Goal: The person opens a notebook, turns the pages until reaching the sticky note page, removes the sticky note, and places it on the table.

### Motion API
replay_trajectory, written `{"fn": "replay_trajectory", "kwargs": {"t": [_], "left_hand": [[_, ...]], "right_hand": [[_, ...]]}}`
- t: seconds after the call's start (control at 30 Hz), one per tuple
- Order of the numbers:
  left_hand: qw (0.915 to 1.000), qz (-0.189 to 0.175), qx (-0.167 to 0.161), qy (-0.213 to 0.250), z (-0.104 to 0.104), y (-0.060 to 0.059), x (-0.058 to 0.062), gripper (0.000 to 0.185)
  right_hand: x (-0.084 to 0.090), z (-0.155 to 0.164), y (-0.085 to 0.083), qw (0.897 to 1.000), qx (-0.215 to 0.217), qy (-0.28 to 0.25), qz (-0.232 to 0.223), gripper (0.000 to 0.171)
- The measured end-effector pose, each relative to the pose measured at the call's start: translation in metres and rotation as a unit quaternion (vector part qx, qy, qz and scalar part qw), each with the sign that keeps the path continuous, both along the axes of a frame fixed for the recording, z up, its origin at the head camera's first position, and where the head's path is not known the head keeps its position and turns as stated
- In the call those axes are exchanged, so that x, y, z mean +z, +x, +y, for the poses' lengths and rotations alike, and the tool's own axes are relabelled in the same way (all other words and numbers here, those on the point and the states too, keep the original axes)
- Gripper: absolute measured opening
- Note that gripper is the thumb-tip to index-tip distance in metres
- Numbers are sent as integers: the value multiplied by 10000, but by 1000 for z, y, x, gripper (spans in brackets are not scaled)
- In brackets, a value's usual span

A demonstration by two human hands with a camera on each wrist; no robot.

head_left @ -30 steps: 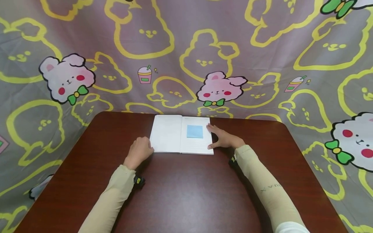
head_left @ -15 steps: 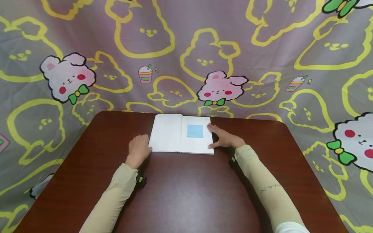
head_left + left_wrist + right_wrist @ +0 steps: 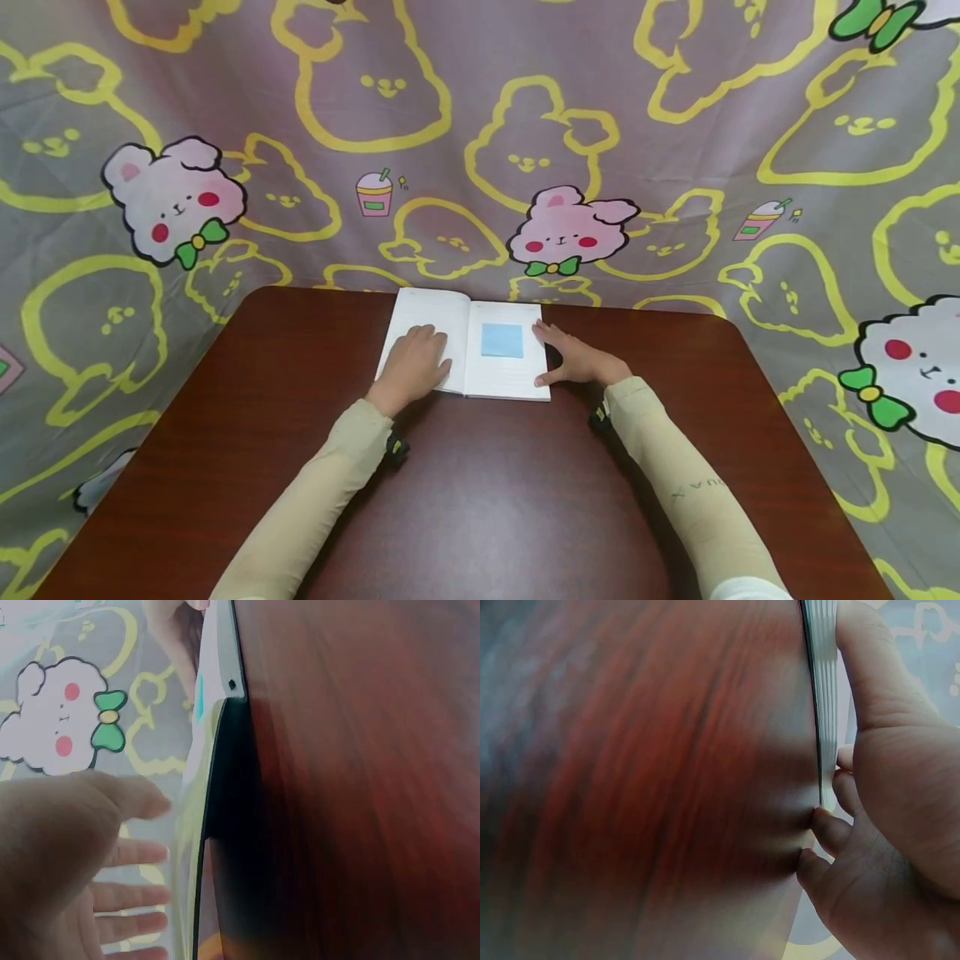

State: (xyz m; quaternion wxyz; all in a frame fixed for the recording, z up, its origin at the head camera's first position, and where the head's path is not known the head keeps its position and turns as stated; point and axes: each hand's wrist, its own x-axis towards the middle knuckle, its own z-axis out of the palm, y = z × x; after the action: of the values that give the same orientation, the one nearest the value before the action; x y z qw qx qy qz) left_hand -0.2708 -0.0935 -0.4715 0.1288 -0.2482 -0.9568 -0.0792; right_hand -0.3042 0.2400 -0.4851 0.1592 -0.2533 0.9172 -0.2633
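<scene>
An open notebook (image 3: 506, 385) with white pages lies near the table's far edge, a blue sticky note (image 3: 502, 341) on its right page. My left hand (image 3: 411, 362) is over the left page with fingers extended. In the left wrist view its fingertips are right at the page, and the notebook's left side (image 3: 196, 825) slopes with a dark gap between it and the table. My right hand (image 3: 577, 357) rests on the right edge, thumb by the near corner and fingers spread towards the far one. The right wrist view shows its thumb (image 3: 885, 675) against the page and fingertips beside the page block (image 3: 825, 690).
The notebook lies on a dark red-brown wooden table (image 3: 525, 500) with rounded far corners. Behind and at both sides hangs a fabric curtain (image 3: 420, 175) printed with cartoon rabbits and yellow outlines. Black wrist cameras (image 3: 396, 448) are worn under both beige sleeves (image 3: 307, 500).
My left hand has moved from the notebook's left edge, right and over the left page. The left page's outer edge has shifted slightly left. My right hand has stayed in place.
</scene>
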Motion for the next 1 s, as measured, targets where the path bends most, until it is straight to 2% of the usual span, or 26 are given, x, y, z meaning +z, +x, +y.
{"fn": "replay_trajectory", "kwargs": {"t": [0.17, 0.3, 0.53, 0.7, 0.83, 1.0], "left_hand": [[9982, -448, -370, -123, 17, -11, 1, 47], [9955, -776, -511, -157, 25, -21, 1, 54], [9916, -1174, -480, -235, 27, -41, -4, 59], [9884, -1445, -362, -307, 22, -50, -10, 62], [9850, -1680, -299, -272, 18, -54, -15, 62], [9776, -2073, -259, -236, 12, -53, -16, 63]], "right_hand": [[-1, 0, 1, 10000, -21, 76, -30, 114], [1, -1, 2, 9999, 5, 126, -12, 114], [0, -1, 1, 10000, 35, 81, -11, 114], [-1, -1, 1, 10000, 84, -16, 13, 113], [0, -1, 1, 10000, 53, -8, 28, 113], [1, -1, 1, 10000, 12, 15, -21, 114]]}}
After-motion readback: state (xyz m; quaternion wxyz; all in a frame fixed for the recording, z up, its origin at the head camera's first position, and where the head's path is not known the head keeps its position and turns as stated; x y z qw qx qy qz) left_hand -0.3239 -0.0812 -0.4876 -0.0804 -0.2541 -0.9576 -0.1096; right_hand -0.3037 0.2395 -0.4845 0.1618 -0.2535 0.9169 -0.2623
